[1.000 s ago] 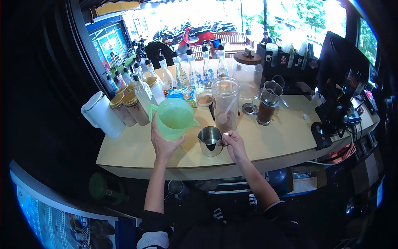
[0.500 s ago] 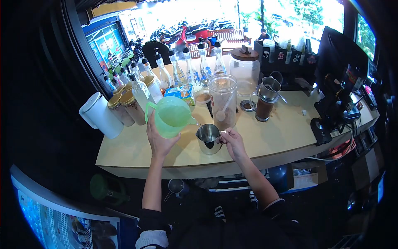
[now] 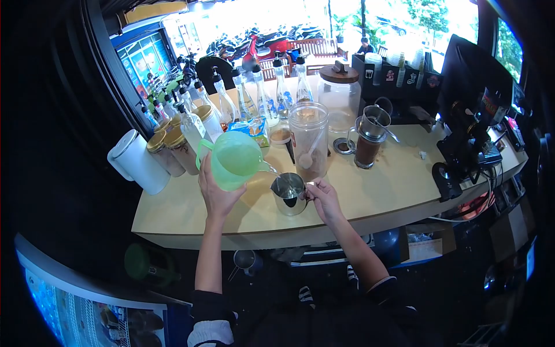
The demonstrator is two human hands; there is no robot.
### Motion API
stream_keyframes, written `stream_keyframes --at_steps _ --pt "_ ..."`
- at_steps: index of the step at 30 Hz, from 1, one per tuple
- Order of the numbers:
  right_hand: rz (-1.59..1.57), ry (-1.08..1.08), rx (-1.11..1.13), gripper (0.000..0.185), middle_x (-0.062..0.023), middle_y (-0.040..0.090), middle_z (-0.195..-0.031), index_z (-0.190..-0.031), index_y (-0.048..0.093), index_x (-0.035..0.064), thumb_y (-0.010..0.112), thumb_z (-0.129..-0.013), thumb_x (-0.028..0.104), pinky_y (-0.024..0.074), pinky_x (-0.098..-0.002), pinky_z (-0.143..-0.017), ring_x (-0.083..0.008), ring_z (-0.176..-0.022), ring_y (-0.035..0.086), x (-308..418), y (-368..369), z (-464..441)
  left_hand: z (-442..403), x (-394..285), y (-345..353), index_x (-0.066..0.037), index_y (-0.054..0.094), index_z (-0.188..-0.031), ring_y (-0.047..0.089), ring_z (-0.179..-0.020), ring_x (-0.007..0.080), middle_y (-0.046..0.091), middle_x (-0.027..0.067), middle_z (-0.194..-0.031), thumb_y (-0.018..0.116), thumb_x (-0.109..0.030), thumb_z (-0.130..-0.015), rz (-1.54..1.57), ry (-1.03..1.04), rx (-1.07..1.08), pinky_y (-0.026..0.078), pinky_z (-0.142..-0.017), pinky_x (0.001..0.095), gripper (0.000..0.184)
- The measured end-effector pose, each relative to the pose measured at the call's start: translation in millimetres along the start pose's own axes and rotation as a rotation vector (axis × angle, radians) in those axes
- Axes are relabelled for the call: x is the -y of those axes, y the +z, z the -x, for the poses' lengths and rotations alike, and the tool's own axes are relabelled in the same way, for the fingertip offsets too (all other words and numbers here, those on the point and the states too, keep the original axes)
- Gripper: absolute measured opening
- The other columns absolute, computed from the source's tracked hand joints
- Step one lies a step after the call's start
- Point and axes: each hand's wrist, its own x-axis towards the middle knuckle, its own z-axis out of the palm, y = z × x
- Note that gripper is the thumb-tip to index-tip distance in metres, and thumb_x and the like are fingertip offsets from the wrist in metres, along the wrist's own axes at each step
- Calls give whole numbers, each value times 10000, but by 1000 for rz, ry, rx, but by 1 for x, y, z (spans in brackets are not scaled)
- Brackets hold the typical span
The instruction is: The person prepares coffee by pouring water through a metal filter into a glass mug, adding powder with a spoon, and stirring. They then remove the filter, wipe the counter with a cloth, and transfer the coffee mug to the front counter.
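My left hand (image 3: 218, 194) is wrapped round a light green plastic pitcher (image 3: 236, 161), tilted to the right. From its spout a thin stream of water runs down into a steel milk jug (image 3: 290, 195) on the counter. The fingers of my right hand (image 3: 324, 200) grip the jug's handle and keep it upright. Some liquid glints inside the jug. Just behind it stands a tall clear plastic jar (image 3: 310, 139) with a white scoop inside. Part of my left hand is hidden behind the pitcher.
On the wooden counter (image 3: 381, 188) stand a white jug (image 3: 139, 162), lidded canisters (image 3: 180, 150), several pump bottles (image 3: 266, 104) and a large wooden-lidded jar (image 3: 339, 101). A glass of brown drink with a metal filter (image 3: 370, 139) is right of centre. Black equipment (image 3: 474, 144) occupies the right end.
The pitcher has tipped a little further, and the stream into the milk jug is plainer. Liquid now shows in the jug. My right hand stays on the handle.
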Motion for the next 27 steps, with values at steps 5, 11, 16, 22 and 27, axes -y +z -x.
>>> stream_keyframes --at_steps 5,11,16,22,27 --pt "-21 5 -4 147 -17 579 -733 -810 508 77 575 -935 116 453 -260 -683 -119 -709 592 3 3 1 -1 3 -1 -78 292 -1413 389 -1276 374 407 181 -1356 843 -188 -509 -28 15 -11 331 -1052 497 1064" --pt "-18 15 -15 154 -21 577 -730 -802 509 72 575 -934 114 465 -270 -686 -123 -709 595 2 2 0 -2 6 -2 -84 288 -1417 388 -1275 382 405 176 -1359 843 -184 -503 -36 30 -22 324 -1056 502 1074" --pt "-2 13 -32 160 -22 577 -730 -793 508 71 576 -933 109 470 -272 -689 -125 -707 593 3 4 1 -2 7 -3 -82 286 -1417 371 -1294 393 410 179 -1358 840 -173 -499 -32 28 -34 323 -1055 513 1076" --pt "-9 14 -39 160 -26 576 -735 -793 506 70 575 -932 109 473 -275 -692 -127 -702 593 3 4 1 0 11 -2 -76 288 -1415 367 -1299 390 411 182 -1357 838 -160 -493 -19 31 -27 323 -1053 514 1077" --pt "-9 12 -24 161 -25 575 -737 -795 504 71 575 -933 113 476 -275 -694 -128 -701 592 2 2 0 -2 10 -2 -77 290 -1415 376 -1292 381 413 180 -1352 839 -166 -494 -45 50 -29 327 -1049 513 1076"
